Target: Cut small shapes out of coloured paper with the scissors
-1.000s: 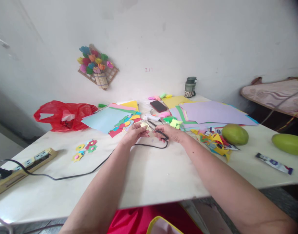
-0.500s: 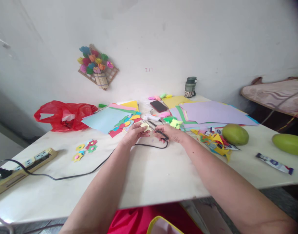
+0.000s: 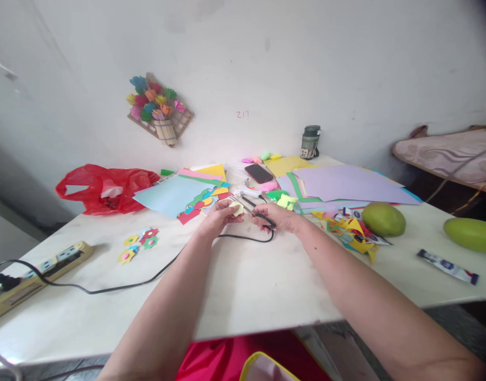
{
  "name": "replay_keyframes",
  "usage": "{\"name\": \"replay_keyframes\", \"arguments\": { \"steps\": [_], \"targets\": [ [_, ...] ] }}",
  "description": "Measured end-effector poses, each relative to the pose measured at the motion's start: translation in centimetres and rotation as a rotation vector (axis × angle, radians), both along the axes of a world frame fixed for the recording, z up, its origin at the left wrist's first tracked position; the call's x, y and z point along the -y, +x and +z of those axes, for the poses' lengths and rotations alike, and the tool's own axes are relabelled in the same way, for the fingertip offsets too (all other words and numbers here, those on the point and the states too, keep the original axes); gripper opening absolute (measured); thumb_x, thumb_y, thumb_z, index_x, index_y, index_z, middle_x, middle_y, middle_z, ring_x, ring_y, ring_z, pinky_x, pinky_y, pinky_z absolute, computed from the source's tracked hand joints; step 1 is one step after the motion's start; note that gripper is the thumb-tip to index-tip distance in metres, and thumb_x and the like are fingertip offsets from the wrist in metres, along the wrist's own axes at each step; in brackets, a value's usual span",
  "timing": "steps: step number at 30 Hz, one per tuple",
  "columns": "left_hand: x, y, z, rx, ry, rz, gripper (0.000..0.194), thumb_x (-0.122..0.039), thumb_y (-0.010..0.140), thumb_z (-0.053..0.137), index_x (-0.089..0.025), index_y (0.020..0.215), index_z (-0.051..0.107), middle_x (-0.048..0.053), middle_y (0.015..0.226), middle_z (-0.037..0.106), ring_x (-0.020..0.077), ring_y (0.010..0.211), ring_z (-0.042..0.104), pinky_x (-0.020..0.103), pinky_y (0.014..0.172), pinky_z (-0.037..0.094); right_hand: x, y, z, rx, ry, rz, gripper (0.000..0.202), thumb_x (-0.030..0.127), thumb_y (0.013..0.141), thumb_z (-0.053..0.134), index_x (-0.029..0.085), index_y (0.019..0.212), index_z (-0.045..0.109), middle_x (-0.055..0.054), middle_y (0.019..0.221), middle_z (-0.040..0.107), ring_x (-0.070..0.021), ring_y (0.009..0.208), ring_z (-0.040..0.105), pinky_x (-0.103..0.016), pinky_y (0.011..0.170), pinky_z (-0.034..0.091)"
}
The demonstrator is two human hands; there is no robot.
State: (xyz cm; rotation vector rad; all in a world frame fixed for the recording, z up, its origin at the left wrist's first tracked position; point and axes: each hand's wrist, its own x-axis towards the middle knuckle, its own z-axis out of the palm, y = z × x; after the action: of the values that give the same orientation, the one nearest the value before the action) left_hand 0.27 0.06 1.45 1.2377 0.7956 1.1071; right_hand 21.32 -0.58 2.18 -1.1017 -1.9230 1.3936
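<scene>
Both hands meet over the middle of the table [image 3: 243,296], close together but with a small gap between them, each occupied. With twelve o'clock toward the wall [image 3: 243,63], the left hand [image 3: 219,218] pinches a small cream paper piece [image 3: 237,208] between thumb and fingers, the paper standing out at about two o'clock from that hand. At four o'clock from the paper — on its other side — the right hand [image 3: 277,216] is curled around the black handles of a pair of scissors [image 3: 263,217]. Their long axis runs from four o'clock at the handles to ten o'clock at the tips, so the blades slant across the gap and come right beside the paper; whether they touch it is too small to tell, as is how wide they are parted. Of the two hands, the left is nearer the paper, being on it, while the right reaches it only through the scissors. Just past the blades, at one o'clock from the paper, a white glue gun [image 3: 246,191] lies on the table, and a black cord [image 3: 243,236] loops just below the right hand, at about six o'clock.
</scene>
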Motion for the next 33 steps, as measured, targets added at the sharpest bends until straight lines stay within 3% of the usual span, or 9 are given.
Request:
{"name": "replay_keyframes", "arguments": {
  "steps": [33],
  "targets": [
    [-0.03, 0.08, -0.10, 0.005, -0.007, -0.034, 0.044, -0.042, 0.055, 0.091, -0.014, 0.067, 0.058, 0.002, 0.066, 0.068, 0.0111, 0.057, 0.063, 0.024, 0.061, 0.054, 0.09, -0.06, 0.21, -0.079, -0.028, -0.016, 0.019, 0.032, 0.074, 0.073, 0.018, 0.079, 0.061, 0.005, 0.053, 0.055, -0.0062, 0.041, 0.046, -0.018, 0.036, 0.028]
  ]
}}
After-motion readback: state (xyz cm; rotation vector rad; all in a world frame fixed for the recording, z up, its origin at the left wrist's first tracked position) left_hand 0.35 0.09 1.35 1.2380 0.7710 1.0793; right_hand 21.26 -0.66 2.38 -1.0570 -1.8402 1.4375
